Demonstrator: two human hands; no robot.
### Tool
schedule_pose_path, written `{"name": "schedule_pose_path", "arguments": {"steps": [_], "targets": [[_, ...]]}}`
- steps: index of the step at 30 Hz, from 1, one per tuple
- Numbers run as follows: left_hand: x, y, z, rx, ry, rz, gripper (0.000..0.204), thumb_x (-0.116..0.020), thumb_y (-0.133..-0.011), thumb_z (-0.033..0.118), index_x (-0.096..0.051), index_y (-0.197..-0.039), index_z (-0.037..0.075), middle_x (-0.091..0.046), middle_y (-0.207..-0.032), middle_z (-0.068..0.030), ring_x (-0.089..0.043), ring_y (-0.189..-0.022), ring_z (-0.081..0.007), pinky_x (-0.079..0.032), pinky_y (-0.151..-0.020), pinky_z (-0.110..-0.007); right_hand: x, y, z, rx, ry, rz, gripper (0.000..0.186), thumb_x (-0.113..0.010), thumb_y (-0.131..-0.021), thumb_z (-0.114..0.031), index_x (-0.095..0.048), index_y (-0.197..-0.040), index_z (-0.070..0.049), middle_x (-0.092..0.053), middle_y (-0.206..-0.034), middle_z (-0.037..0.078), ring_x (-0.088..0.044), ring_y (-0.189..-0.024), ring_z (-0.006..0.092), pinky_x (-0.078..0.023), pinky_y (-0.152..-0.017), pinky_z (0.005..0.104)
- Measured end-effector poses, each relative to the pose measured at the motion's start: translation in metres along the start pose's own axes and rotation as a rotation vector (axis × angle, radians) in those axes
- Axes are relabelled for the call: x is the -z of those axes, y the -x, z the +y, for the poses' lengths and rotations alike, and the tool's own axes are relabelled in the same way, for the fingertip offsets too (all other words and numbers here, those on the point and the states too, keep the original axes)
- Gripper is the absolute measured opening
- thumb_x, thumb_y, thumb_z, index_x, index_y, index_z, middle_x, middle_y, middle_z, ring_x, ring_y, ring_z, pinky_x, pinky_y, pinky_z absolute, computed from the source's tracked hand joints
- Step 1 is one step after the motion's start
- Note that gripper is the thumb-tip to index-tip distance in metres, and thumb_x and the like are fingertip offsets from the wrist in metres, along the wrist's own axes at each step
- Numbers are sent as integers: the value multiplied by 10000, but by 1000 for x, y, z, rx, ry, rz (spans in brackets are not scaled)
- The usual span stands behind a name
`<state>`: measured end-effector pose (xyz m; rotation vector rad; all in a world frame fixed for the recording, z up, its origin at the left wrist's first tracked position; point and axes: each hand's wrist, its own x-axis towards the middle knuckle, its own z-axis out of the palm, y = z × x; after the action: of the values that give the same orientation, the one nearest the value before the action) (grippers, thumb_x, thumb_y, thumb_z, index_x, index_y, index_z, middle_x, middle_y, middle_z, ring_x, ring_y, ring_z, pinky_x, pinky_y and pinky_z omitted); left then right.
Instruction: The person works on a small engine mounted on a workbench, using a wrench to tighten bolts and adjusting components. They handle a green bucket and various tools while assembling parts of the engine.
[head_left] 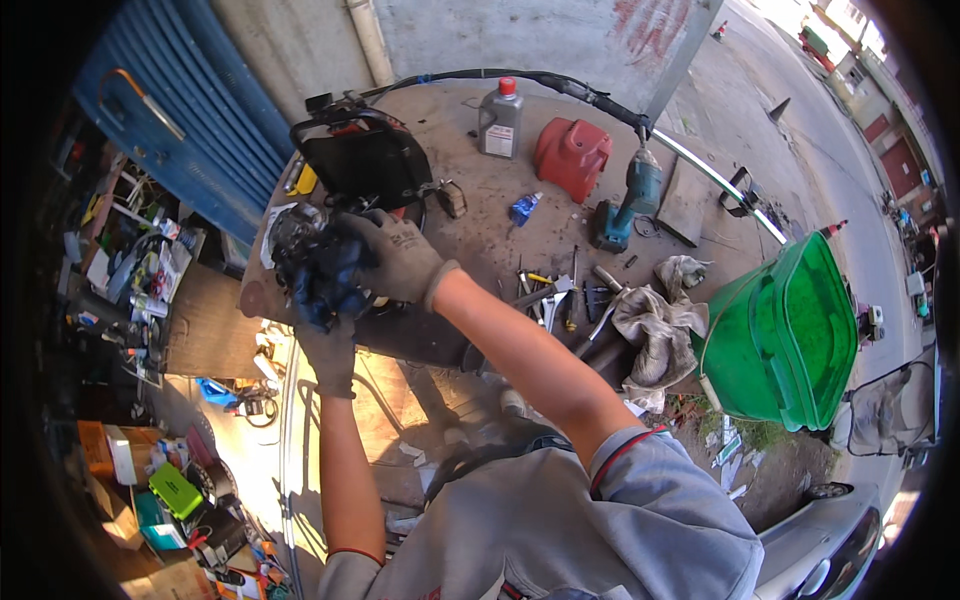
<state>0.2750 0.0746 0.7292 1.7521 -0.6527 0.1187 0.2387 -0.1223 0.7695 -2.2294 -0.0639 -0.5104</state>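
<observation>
Both my hands wear work gloves and meet over the left end of the workbench (480,225). My left hand (328,325) reaches up from below, its dark-coated fingers closed round a dark, greasy machine part (297,235) with some grey metal on it. From the right, my right hand (398,258) bends its fingers against the same part. Shadow and the gloves hide most of its shape, so its exact kind cannot be told. Just behind the hands stands a black-framed machine (365,160) with a bar handle.
A grey bottle with red cap (500,120), red plastic cover (573,158), small blue bottle (524,209) and teal cordless impact driver (628,200) stand on the bench. Hand tools (560,290) and a rag (660,325) lie nearer. A green bucket (775,340) is at right, cluttered shelves left.
</observation>
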Motion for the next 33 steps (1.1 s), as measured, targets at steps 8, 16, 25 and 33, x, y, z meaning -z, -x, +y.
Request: {"name": "schedule_pose_path", "arguments": {"steps": [8,16,25,33], "targets": [[-19,17,71,177,-212,-145,641,-700,-937,89,-432,-1515,21,-627,-1309,-121,-610,-1162,-208,-481,-1006,-340,-10,42,12,-237,-169,267,930,-775,-800,-328,-330,-1567,-48,-436,-1462,338,-471,-1330,508,-411,-1117,522],[79,-78,45,47,-350,-59,366,-606,-983,46,-588,-1345,-8,-620,-1351,-126,-588,-1240,-233,-438,-1068,-366,0,28,28,-277,-44,292,870,-755,-839,-327,-347,-1559,-60,-473,-1431,319,-510,-1272,505,-426,-1085,537],[100,-156,-46,-138,-212,-645,717,-690,-972,334,-369,-1553,64,-448,-1543,-164,-412,-1449,-318,-342,-1179,-421,10,24,87,-444,-29,527,768,-763,-899,-262,-398,-1537,-40,-550,-1388,243,-585,-1226,340,-488,-1021,439],[85,-142,-57,-144,-138,-629,955,-772,-871,512,-351,-1553,-6,-395,-1546,-196,-417,-1425,-325,-362,-1167,-437,141,79,249,-970,287,823,1048,-919,-735,-327,-329,-1521,35,-606,-1336,253,-637,-1151,317,-521,-962,387]]}}
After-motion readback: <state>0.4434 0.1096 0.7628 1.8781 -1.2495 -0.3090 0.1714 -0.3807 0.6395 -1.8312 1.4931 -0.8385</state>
